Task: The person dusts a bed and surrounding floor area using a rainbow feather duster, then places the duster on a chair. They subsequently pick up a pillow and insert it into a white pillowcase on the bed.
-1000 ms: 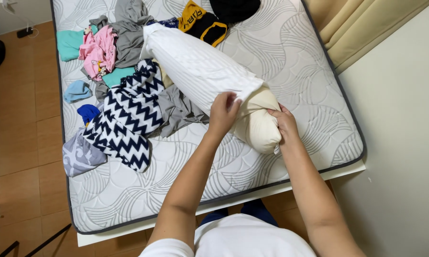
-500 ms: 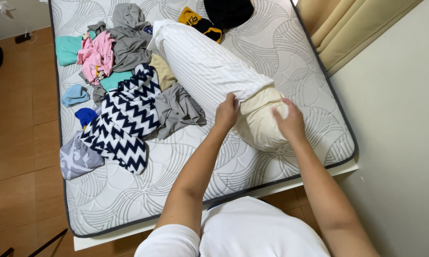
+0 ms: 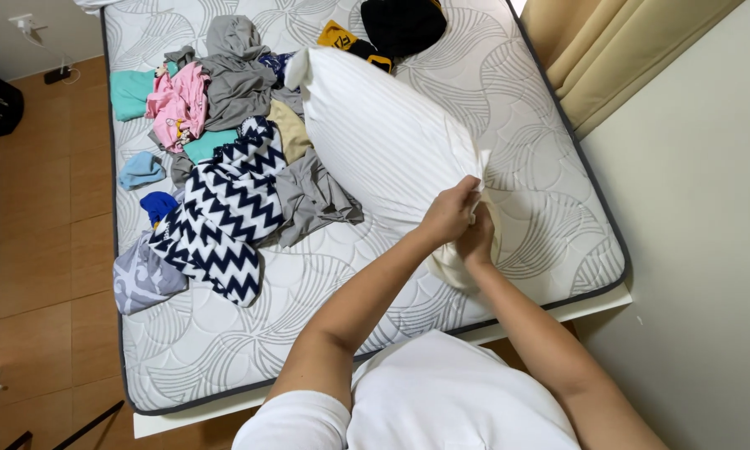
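Head view, both hands' grip (image 3: pixel 465 223) closed on white pillowcase (image 3: pixel 383 142), pillow inside.

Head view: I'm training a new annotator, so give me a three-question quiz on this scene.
1. True or false: both hands grip the near end of the white pillow.
2. Which garment lies closest left of the pillow? A) grey garment B) pink garment C) black item
3. What do the pillow and clothes lie on?

Key:
1. True: left hand and right hand are closed on it together.
2. A
3. A bare quilted mattress.
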